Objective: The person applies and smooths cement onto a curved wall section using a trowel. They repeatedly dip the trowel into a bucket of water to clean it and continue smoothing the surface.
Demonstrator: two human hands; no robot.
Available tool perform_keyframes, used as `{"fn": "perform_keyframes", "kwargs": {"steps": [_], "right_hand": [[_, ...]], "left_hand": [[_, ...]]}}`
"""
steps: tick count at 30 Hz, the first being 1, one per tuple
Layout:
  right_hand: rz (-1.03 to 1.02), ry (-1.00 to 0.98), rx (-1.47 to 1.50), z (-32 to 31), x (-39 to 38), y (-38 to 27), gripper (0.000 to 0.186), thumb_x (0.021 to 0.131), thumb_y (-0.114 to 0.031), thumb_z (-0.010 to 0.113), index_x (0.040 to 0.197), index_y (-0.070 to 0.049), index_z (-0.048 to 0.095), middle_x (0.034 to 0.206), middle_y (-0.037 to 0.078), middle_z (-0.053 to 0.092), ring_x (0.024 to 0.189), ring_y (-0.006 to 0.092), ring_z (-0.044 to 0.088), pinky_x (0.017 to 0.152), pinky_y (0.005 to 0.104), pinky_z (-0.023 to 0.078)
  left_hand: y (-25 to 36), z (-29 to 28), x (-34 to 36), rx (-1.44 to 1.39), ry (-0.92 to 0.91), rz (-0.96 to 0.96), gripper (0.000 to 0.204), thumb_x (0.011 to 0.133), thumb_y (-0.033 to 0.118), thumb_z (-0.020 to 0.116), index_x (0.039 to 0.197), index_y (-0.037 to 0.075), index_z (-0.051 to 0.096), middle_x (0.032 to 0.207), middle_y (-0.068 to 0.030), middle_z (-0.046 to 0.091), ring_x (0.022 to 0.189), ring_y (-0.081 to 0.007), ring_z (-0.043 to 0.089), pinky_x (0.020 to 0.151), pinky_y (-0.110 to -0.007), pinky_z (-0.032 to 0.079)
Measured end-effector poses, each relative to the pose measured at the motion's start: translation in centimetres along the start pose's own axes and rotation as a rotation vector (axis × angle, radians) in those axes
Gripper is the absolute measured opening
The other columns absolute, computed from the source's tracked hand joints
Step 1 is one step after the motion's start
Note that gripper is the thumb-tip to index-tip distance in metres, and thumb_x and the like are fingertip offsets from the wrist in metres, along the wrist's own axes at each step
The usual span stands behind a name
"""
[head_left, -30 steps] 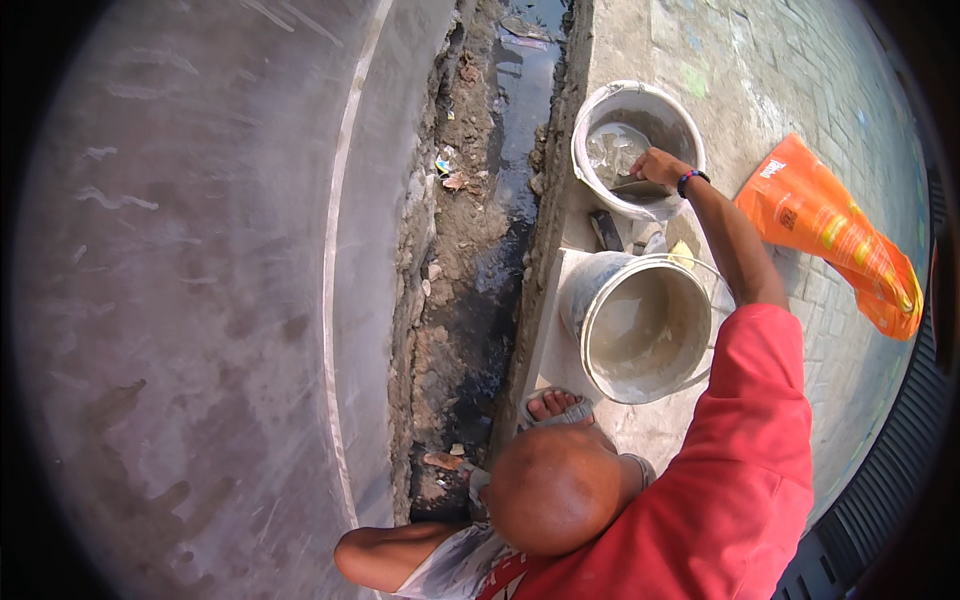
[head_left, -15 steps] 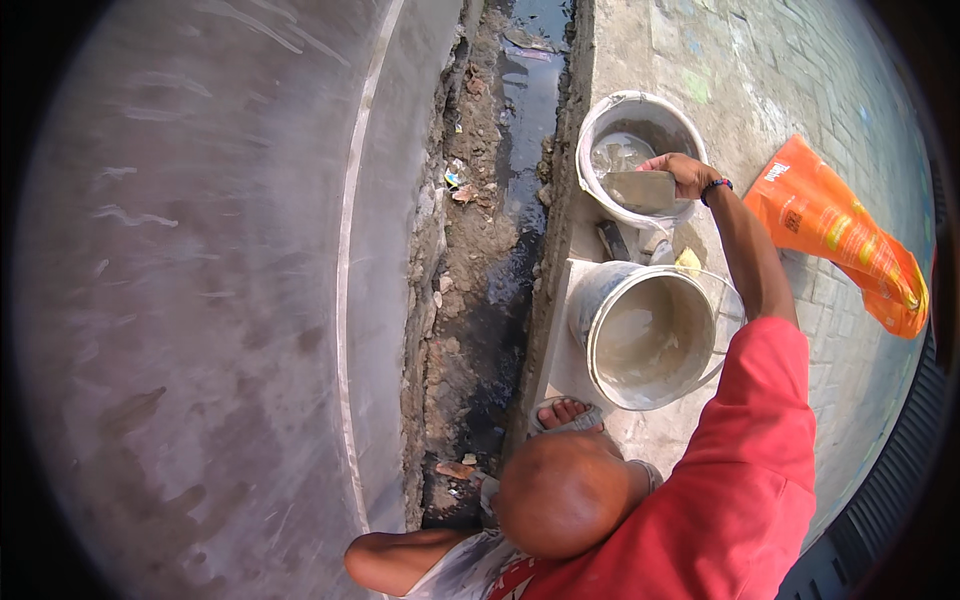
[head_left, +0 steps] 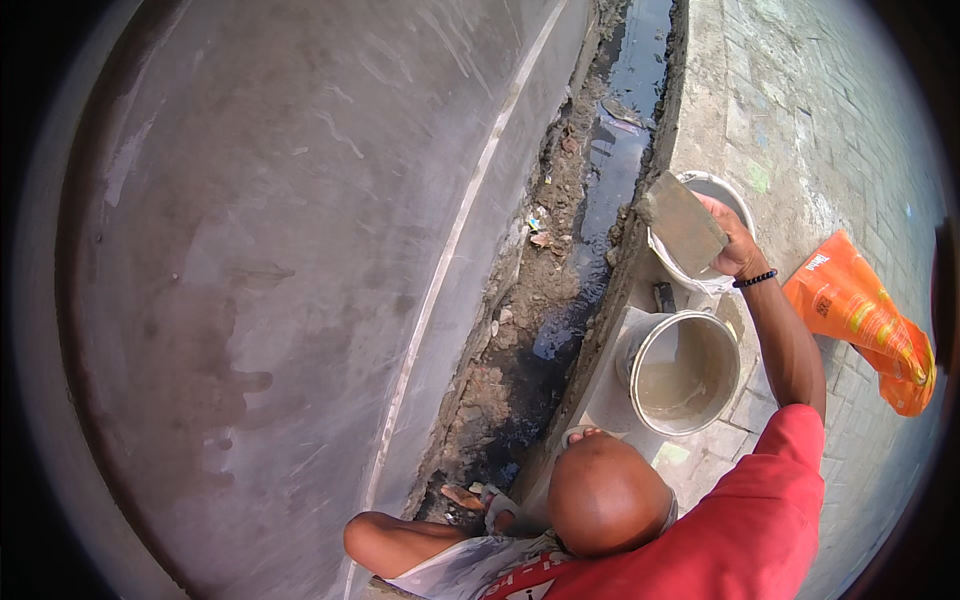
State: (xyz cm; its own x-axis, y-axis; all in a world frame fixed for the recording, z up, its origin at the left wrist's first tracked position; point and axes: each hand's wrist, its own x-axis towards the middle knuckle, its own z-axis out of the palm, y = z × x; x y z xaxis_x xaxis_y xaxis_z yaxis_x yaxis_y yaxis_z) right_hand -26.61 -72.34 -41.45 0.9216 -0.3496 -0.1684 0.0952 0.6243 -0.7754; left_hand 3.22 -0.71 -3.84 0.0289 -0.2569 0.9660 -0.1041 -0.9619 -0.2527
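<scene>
Grey surface [head_left: 290, 290]: beside the ditch [head_left: 560, 300].
Left hand: out of sight, can't tell.
Near bucket [head_left: 715, 345]: by the far bucket [head_left: 722, 180].
Flat blade [head_left: 686, 224]: up from the far bucket, now masking part of its rim!
Right hand [head_left: 738, 245]: grasping the blade.
Orange bag [head_left: 860, 315]: rightmost.

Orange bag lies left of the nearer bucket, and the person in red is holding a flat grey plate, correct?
Not left: the head view shows the orange bag lying right of the nearer bucket. The person in red is holding a flat grey plate.
</scene>
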Motion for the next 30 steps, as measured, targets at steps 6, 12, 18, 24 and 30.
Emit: {"fn": "perform_keyframes", "kwargs": {"steps": [6, 12, 18, 24, 30], "right_hand": [[-0.008, -0.353, 0.055, 20.8, 2.5, -1.4, 0.073, 0.085, -0.037, 0.071, 0.137, 0.004, 0.04, 0.127, 0.013, 0.058, 0.111, 0.019, 0.061, 0.095, 0.0321, 0.05], [0.156, -0.71, 0.129, 37.5, 2.9, 1.1, 0.067, 0.089, -0.026, 0.067, 0.141, 0.005, 0.036, 0.129, 0.012, 0.057, 0.112, 0.0161, 0.06, 0.095, 0.03, 0.049], [0.25, -0.965, 0.344, 46.7, 2.2, 4.2, 0.068, 0.091, -0.017, 0.066, 0.145, 0.002, 0.029, 0.133, 0.014, 0.053, 0.118, 0.0175, 0.056, 0.097, 0.0308, 0.048], [0.264, -1.032, 0.577, 52.8, 0.8, 11.6, 0.068, 0.091, -0.017, 0.066, 0.145, 0.0, 0.029, 0.133, 0.014, 0.053, 0.119, 0.018, 0.054, 0.095, 0.0305, 0.049], [0.093, -0.9, 0.794, 58.9, -1.6, 16.2, 0.064, 0.09, -0.013, 0.067, 0.143, 0.0, 0.032, 0.127, 0.012, 0.055, 0.114, 0.0151, 0.055, 0.093, 0.0296, 0.049]], "left_hand": [[2.0, -1.4, 2.4, -0.061, -0.031, -0.113, 0.07, 0.101, 0.053, 0.022, 0.148, 0.002, 0.028, 0.153, -0.019, 0.028, 0.143, -0.0347, 0.018, 0.117, -0.048, 0.01], [2.1, -3.3, 2.7, -0.155, -0.1, -0.099, 0.07, 0.101, 0.054, 0.02, 0.15, 0.004, 0.022, 0.156, -0.0159, 0.023, 0.146, -0.0324, 0.011, 0.118, -0.048, 0.005], [-0.8, -5.3, 4.5, -0.105, 0.039, 0.076, 0.069, 0.1, 0.054, 0.023, 0.146, 0.002, 0.029, 0.151, -0.0177, 0.024, 0.145, -0.0313, 0.01, 0.116, -0.05, 0.009], [-3.0, -3.8, 6.1, 0.036, 0.037, 0.347, 0.074, 0.099, 0.059, 0.026, 0.142, 0.0, 0.033, 0.139, -0.02, 0.031, 0.138, -0.0325, 0.021, 0.113, -0.051, 0.016], [-3.5, -3.6, 6.1, 0.035, 0.027, 0.372, 0.078, 0.097, 0.062, 0.022, 0.141, -0.002, 0.033, 0.138, -0.0199, 0.032, 0.137, -0.033, 0.024, 0.113, -0.049, 0.02]]}}
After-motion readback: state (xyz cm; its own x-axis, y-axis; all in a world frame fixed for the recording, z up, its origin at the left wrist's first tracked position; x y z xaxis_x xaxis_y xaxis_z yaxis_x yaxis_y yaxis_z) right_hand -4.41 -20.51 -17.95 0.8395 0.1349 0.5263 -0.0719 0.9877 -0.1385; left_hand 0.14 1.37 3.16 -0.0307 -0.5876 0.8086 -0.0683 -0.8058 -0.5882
